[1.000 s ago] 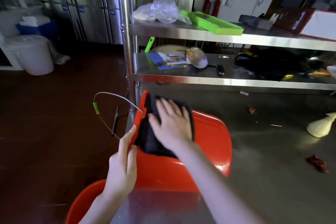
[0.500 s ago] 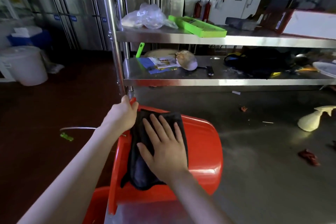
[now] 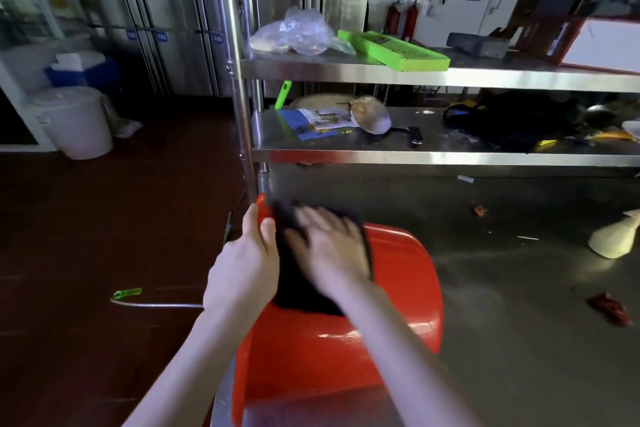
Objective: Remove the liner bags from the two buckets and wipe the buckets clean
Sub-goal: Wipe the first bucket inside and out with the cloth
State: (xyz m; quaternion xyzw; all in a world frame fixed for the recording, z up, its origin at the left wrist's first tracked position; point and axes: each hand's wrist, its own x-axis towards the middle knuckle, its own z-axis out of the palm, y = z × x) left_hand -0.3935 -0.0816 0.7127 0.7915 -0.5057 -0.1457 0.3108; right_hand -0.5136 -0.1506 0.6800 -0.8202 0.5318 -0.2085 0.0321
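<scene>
head | red bucket (image 3: 398,305) down on its side on the steel worktop (image 3: 519,340), open end to the left | left hand (image 3: 242,270) clamps round the rim there, thumb on the outer wall | right hand (image 3: 332,246), blurred, fingers spread flat, presses the dark cloth (image 3: 298,291) onto the upturned wall, right beside the left hand

The glossy plastic bucket (image 3: 398,305) is coloured a uniform red-orange, and the soft cloth (image 3: 298,291) on it a solid black. Bright green is shown by the wire bail's small grip (image 3: 127,294) and the flat rectangular box (image 3: 398,52). The lidded plastic tub (image 3: 74,121) is seen as white, the floor (image 3: 104,218) as dark reddish brown, the steel shelves (image 3: 450,77) as silver-grey. Blue and white printing is carried by the paper leaflet (image 3: 311,121).
</scene>
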